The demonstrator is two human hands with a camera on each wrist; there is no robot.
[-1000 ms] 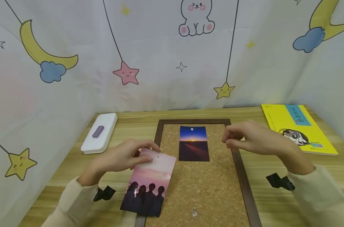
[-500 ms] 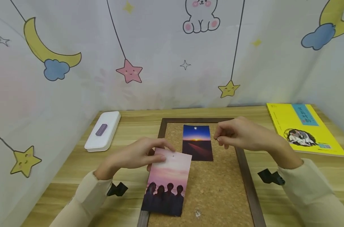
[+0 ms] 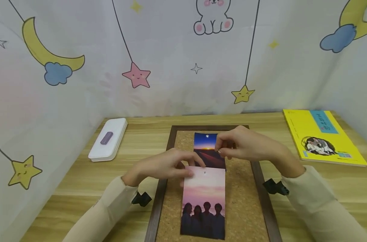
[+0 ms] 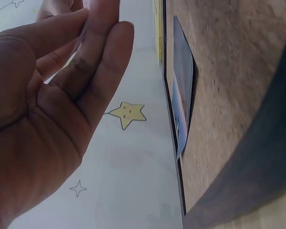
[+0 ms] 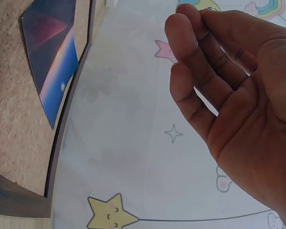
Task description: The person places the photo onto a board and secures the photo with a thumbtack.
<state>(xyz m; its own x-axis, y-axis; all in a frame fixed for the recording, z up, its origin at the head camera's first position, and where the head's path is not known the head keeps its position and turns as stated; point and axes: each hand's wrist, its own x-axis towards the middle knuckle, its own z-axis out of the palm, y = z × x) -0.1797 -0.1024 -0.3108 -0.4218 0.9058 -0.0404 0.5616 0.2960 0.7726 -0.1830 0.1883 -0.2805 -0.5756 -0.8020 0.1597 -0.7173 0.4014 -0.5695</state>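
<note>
My left hand (image 3: 168,163) pinches the top left corner of a pink-sky photo (image 3: 204,198) with several dark silhouettes. The photo is held over the cork board (image 3: 242,208), and a small hole shows near its top edge. Between thumb and fingertips, my right hand (image 3: 247,144) pinches a small shiny pin (image 3: 219,151), just above and right of that hole. Behind both hands a sunset photo (image 3: 203,154) lies on the board under a round pushpin (image 3: 207,136); its lower part is covered. In the left wrist view the pink photo is hidden.
A dark wooden frame (image 3: 155,211) edges the board. At the back left of the table lies a white case (image 3: 118,134) with a purple block (image 3: 106,137) on it. A yellow book (image 3: 310,131) lies at the back right. A printed curtain (image 3: 171,90) hangs behind.
My left hand has carried the pink photo rightward over the board and straightened it. My right hand has moved left with the pin, now overlapping the sunset photo.
</note>
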